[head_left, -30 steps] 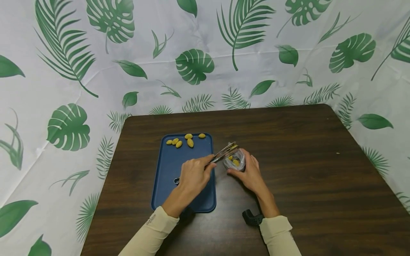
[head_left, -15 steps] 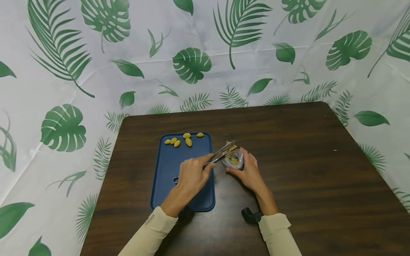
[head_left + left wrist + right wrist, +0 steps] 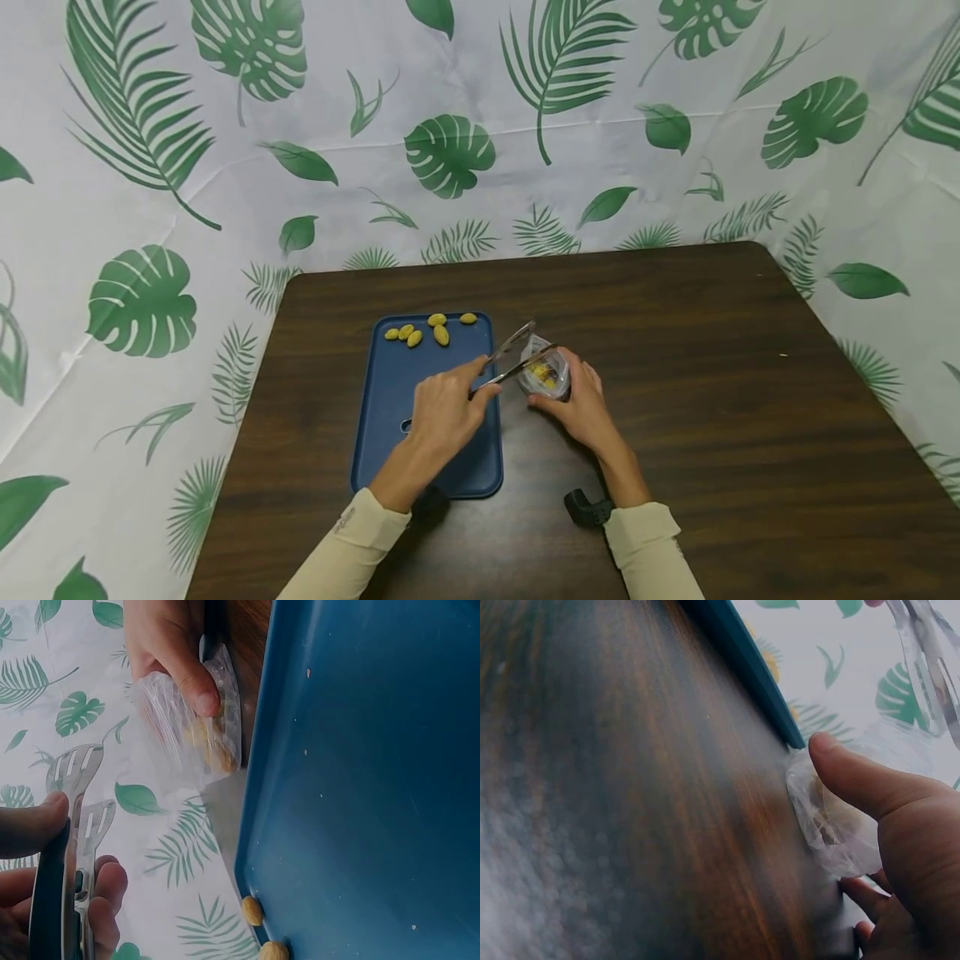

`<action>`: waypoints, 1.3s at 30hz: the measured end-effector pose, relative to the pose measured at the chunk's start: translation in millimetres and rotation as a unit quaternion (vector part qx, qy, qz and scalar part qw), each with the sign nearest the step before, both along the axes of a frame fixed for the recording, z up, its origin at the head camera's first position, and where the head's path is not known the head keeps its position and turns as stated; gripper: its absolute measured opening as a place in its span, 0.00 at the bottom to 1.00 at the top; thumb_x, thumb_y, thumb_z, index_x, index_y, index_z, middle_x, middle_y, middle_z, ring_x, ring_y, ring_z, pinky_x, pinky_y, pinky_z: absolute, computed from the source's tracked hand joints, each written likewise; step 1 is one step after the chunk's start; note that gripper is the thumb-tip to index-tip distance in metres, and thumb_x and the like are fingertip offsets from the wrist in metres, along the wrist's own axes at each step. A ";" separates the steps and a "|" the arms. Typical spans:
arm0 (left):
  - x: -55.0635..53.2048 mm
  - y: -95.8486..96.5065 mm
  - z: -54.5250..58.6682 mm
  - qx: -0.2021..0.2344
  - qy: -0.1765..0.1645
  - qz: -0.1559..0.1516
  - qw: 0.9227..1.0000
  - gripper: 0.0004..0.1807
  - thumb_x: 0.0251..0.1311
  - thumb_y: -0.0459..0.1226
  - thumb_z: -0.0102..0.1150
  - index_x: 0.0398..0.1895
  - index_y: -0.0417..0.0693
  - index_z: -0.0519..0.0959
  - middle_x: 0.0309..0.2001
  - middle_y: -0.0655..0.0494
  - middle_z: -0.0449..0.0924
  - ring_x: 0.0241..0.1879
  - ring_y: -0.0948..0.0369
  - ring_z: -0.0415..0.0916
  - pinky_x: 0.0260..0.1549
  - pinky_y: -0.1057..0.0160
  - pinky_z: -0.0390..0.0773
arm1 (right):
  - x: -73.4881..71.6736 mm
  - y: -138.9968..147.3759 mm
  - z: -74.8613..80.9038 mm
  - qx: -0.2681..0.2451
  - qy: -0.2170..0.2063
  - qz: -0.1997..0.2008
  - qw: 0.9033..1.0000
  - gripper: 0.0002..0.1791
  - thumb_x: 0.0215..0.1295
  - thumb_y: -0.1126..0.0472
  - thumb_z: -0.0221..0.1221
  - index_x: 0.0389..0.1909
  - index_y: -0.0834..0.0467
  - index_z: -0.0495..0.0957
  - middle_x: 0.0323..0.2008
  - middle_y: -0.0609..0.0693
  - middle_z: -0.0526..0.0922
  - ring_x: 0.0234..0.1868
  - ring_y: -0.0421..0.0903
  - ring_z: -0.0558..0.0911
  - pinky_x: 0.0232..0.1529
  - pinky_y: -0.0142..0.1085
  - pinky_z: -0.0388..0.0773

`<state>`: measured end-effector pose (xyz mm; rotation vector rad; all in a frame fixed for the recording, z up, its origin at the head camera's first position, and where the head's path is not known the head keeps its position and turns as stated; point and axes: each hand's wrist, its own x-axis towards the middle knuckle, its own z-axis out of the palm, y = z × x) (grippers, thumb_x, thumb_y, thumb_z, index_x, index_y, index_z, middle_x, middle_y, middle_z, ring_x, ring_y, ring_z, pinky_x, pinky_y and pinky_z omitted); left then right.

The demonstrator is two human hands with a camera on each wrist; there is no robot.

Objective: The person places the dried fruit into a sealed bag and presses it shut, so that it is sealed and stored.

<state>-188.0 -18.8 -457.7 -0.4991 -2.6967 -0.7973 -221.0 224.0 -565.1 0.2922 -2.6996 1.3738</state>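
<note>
My left hand (image 3: 447, 407) holds metal tongs (image 3: 513, 372) with their arms spread apart over the mouth of a clear plastic bag (image 3: 531, 388). Slotted tips of the tongs (image 3: 79, 766) show in the left wrist view, with nothing between them. On the bag's right side, my right hand (image 3: 583, 410) grips it with thumb and fingers. Several yellow nut-like pieces (image 3: 543, 374) lie inside the bag. In the right wrist view, the thumb presses along the bag (image 3: 846, 851), and its contents look blurred through the plastic.
A blue tray (image 3: 382, 392) lies on the dark wood table (image 3: 712, 400), left of the bag. Several yellow oval pieces (image 3: 441, 335) sit along its far end. Small crumbs dot the tray. A leaf-patterned cloth (image 3: 450, 158) hangs behind the table.
The tongs' tips, close together around a yellow piece before, now stand wide apart, and the piece is gone from between them. The right hand keeps its hold on the bag.
</note>
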 end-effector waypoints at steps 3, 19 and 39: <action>-1.0 -1.6 0.0 -0.003 -0.008 0.009 1.000 0.25 0.65 0.48 0.69 0.60 0.46 0.84 0.45 0.52 0.91 0.11 0.70 0.56 0.14 0.69 0.56 | -0.6 -0.4 1.3 0.001 0.000 0.000 1.000 0.53 0.55 0.51 0.77 0.76 0.57 0.59 0.70 0.63 0.73 0.74 0.65 0.64 0.77 0.61 0.41; -1.6 -14.3 1.0 0.008 -0.041 0.061 0.997 0.26 0.64 0.47 0.70 0.61 0.43 0.83 0.31 0.48 0.89 0.09 0.67 0.55 0.13 0.67 0.56 | -1.4 -1.6 1.4 0.008 0.001 0.000 1.000 0.54 0.54 0.49 0.78 0.77 0.59 0.58 0.70 0.62 0.73 0.73 0.63 0.66 0.77 0.60 0.42; -8.6 -31.8 -2.9 0.012 -0.050 0.105 0.993 0.25 0.63 0.47 0.71 0.59 0.42 0.84 0.28 0.48 0.87 0.16 0.62 0.66 0.17 0.64 0.65 | -0.5 -2.3 2.2 0.013 -0.004 0.001 1.000 0.54 0.54 0.50 0.78 0.77 0.60 0.57 0.69 0.63 0.73 0.70 0.62 0.70 0.78 0.59 0.42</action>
